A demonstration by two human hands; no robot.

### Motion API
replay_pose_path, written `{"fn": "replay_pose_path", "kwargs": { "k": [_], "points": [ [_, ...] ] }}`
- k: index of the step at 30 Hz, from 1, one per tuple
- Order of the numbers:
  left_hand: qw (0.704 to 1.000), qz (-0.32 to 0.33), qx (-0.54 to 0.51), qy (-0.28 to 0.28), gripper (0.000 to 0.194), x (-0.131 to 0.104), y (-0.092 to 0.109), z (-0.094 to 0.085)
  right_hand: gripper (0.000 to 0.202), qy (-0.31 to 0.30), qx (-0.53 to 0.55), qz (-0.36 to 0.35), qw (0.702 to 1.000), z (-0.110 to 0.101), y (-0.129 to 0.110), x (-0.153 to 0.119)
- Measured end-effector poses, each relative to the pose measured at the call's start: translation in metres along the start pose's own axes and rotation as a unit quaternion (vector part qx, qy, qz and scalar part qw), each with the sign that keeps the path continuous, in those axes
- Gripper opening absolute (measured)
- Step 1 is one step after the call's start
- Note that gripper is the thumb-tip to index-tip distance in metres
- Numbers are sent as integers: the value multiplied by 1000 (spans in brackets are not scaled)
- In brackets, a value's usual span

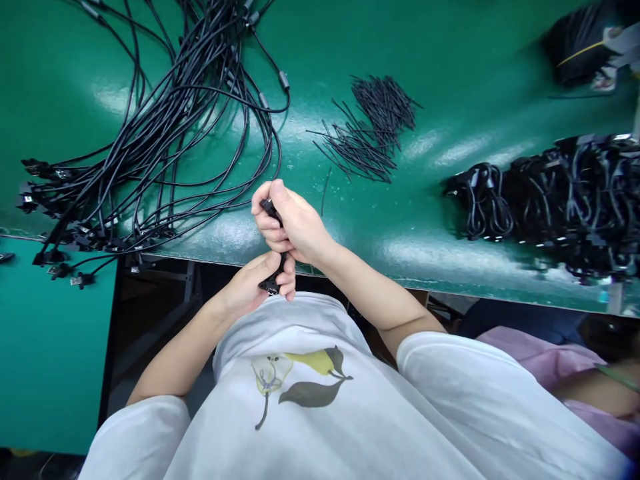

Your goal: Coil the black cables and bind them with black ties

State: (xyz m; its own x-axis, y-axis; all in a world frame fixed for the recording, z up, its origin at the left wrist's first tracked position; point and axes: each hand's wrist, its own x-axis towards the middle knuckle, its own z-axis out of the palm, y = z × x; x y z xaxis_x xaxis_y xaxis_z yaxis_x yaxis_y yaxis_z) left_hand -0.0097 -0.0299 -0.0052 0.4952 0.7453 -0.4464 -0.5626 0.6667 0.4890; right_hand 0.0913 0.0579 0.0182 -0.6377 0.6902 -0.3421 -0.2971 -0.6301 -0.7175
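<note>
On your green counter (465, 60), toward the far right, lay a dark bundle (570, 37) with a yellow band (580, 53), too blurred to identify surely. A co-worker's pink clothing (540, 353) showed at your right; at your left stretched another green surface (50, 353).

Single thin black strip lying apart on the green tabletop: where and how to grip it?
The thin black strip is perhaps best pinched by its near end, from the near side: it is slender, its far end closer to the black strip pile.
</note>
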Motion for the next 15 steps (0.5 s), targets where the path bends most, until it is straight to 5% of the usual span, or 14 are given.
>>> {"fn": "replay_pose_path", "kwargs": {
  "k": [8, 12, 15],
  "points": [
    [997, 1, -51, 54, 26, 8, 4, 9, 52, 28, 48, -21, 998, -11, -10, -2],
    [998, -41, -29, 44, 38, 13, 5, 7, 55, 48, 41, -23, 998, -14, -16, -5],
    [997, -44, -47, 36, 28, 15, 4, 9, 58, 38, 50, -25, 998, -17, -20, -7]
  ]
}}
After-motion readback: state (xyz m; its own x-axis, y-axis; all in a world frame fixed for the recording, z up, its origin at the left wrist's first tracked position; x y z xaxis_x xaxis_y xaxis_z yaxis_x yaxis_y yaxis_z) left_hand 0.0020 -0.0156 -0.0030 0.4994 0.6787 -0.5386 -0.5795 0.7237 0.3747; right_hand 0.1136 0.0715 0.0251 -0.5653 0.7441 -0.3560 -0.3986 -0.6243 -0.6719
